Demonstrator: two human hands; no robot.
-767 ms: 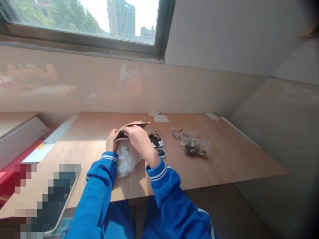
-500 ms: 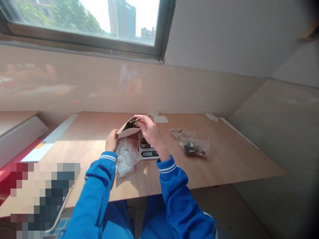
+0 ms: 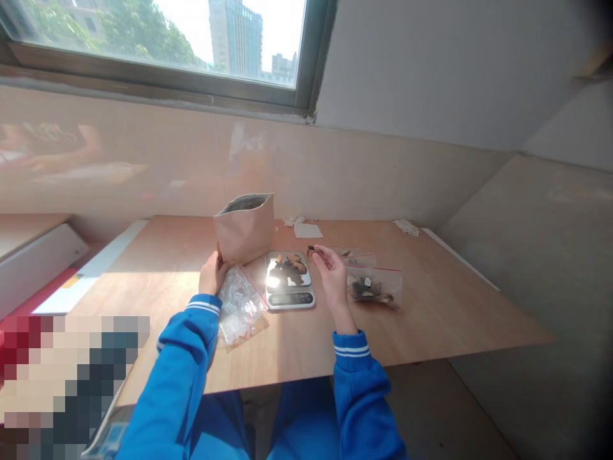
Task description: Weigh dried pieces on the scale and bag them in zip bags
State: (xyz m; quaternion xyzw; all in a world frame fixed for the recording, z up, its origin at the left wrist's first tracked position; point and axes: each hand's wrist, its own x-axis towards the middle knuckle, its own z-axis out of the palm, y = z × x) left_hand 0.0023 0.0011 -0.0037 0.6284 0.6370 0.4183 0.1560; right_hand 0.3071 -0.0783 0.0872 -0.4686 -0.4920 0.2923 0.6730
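Note:
A brown paper pouch (image 3: pixel 244 229) stands upright and open on the wooden table (image 3: pixel 431 313). My left hand (image 3: pixel 212 273) grips its lower left corner. My right hand (image 3: pixel 329 269) hovers to the right of a small digital scale (image 3: pixel 289 281) and pinches a small dark piece (image 3: pixel 311 248) between its fingertips. The scale's shiny pan carries several dark and tan dried pieces. A pile of clear zip bags (image 3: pixel 238 308) with red seal lines lies in front of my left hand.
Two filled clear zip bags (image 3: pixel 374 286) lie to the right of my right hand. White paper scraps (image 3: pixel 307 229) lie near the back wall. A white and red board (image 3: pixel 52 281) sits to the left, below a window.
The pouch went from tilted over the scale to standing upright at its left. My right hand came out of the pouch and moved right, past the scale, with a small dark piece.

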